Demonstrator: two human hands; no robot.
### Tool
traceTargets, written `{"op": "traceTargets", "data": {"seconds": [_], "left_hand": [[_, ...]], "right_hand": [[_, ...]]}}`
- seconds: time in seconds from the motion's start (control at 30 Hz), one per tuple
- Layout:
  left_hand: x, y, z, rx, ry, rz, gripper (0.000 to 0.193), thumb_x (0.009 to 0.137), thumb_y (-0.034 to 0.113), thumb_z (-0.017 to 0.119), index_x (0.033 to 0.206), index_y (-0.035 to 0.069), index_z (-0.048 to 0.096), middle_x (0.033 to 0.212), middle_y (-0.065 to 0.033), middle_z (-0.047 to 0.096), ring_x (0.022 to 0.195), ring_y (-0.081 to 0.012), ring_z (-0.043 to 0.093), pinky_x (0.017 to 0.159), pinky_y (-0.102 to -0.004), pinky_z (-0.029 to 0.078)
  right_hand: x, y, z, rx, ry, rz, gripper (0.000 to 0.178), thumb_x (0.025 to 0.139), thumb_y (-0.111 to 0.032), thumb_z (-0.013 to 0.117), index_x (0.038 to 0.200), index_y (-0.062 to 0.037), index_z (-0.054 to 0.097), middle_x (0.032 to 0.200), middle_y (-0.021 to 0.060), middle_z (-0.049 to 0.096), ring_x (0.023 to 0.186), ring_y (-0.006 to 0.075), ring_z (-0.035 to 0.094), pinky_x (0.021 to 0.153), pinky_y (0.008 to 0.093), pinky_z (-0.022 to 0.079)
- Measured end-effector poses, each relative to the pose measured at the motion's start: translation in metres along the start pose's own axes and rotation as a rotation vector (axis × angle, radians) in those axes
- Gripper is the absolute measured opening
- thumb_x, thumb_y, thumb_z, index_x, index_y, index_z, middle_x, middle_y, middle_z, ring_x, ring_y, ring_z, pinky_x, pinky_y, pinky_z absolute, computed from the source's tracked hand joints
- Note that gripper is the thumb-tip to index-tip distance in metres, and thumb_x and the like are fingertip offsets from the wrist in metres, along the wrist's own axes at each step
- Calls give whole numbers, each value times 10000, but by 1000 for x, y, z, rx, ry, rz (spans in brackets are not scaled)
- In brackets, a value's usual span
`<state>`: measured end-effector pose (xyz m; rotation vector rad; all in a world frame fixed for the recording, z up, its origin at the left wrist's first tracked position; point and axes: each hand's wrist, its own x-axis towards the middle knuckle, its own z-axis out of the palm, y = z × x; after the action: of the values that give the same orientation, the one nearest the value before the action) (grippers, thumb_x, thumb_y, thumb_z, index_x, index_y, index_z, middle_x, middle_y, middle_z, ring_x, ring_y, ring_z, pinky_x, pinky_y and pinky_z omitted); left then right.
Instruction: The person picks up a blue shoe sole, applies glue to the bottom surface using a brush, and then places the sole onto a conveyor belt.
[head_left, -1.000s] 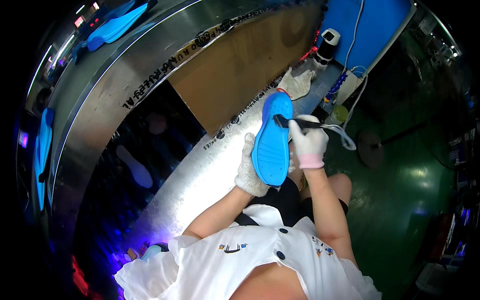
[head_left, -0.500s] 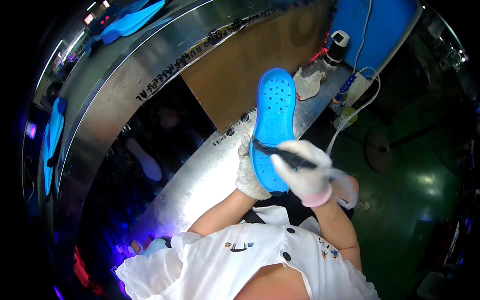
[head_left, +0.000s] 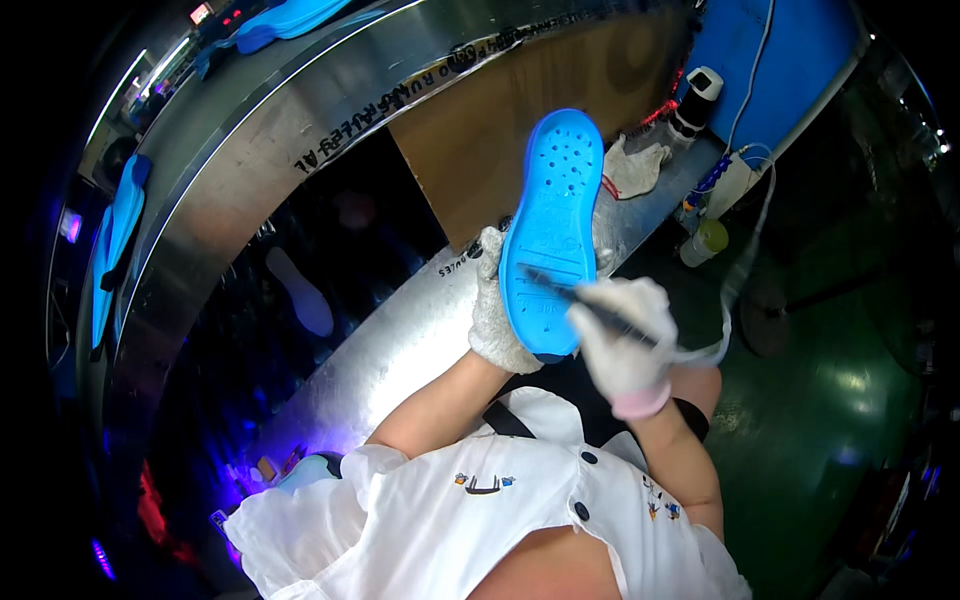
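Note:
A bright blue shoe sole (head_left: 552,215) stands tilted up before me, its holed end far and its ribbed end near. My left hand (head_left: 497,310), in a grey-white knit glove, grips the sole from the left and beneath; some fingertips show at its right edge. My right hand (head_left: 628,325), in a white glove with a pink cuff, is closed around a slim black pen-like tool (head_left: 560,287) with a pale tube (head_left: 728,325) running from its rear. The tool's tip is over the ribbed part of the sole; motion blur hides whether it touches.
Under the sole runs a metal bench (head_left: 400,330) with a brown cardboard sheet (head_left: 480,140) behind it. A loose white glove (head_left: 636,168) and a white-and-black device (head_left: 698,100) lie toward the far right. More blue pieces (head_left: 125,225) rest on the curved conveyor (head_left: 195,135) at left.
My right hand and the tool have shifted slightly right, and the tip has moved from the sole's left edge onto its middle. My left hand still holds the sole.

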<state>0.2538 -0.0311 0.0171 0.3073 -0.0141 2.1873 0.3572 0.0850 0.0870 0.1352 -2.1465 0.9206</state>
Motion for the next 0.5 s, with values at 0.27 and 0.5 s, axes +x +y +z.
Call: {"op": "traceTargets", "data": {"seconds": [0.27,0.5], "left_hand": [[5,16,21,83,182,-30,1004,849,802,474,1498,44,362,1324,-287,548,1043,-424,650,870,-548,576],[12,48,16,55,38,-337,976,869,781,473,1501,44,368,1312,-330,539,1091,-454,630,792,-605,578]], "right_hand": [[-12,-1,5,-1,26,27,218,734,-71,797,934,-84,711,847,76,670,782,282,623,752,408,484],[-12,1,3,341,-68,446,195,802,37,736,983,-29,706,909,89,716,800,194,687,670,310,538]]}}
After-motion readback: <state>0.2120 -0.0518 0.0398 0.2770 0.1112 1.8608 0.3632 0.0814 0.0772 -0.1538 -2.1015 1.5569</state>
